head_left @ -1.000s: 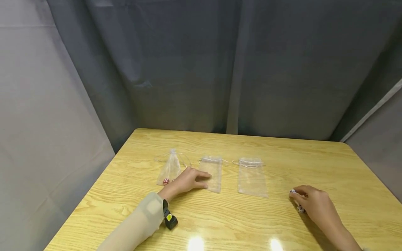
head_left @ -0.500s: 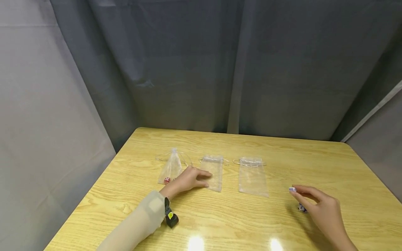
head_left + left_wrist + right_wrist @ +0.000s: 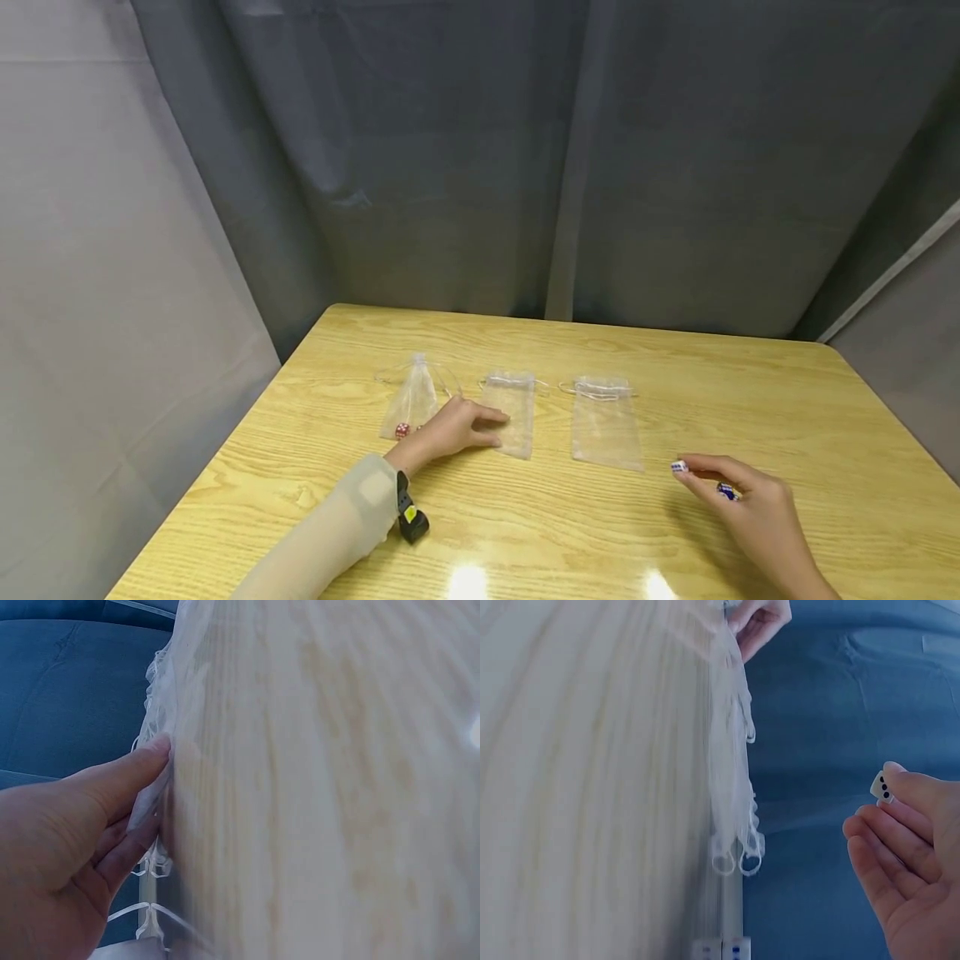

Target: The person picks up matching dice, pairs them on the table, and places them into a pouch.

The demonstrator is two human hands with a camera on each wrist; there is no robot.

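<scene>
My right hand point(image 3: 753, 504) pinches a white die point(image 3: 678, 467) with dark pips between thumb and fingertips, lifted off the table. In the right wrist view the die point(image 3: 882, 787) shows several black dots, and the other fingers lie loosely bent below. At least one more blue-and-white die point(image 3: 727, 492) shows through the gap behind the pinching fingers. My left hand point(image 3: 457, 429) rests its fingers on the middle sheer drawstring bag point(image 3: 513, 433), which lies flat. In the left wrist view the thumb and fingers touch the bag's sheer fabric point(image 3: 161, 712).
To the left stands or lies a cinched sheer bag point(image 3: 414, 400) with red dice point(image 3: 402, 430) at its bottom, partly behind the left wrist. Another flat sheer bag point(image 3: 606, 433) lies right of the middle one. Dark curtains point(image 3: 450, 167) rise behind the wooden table point(image 3: 570, 533).
My right hand has picked the white die up from the table and carried it a little to the left. The left hand stays on the middle bag.
</scene>
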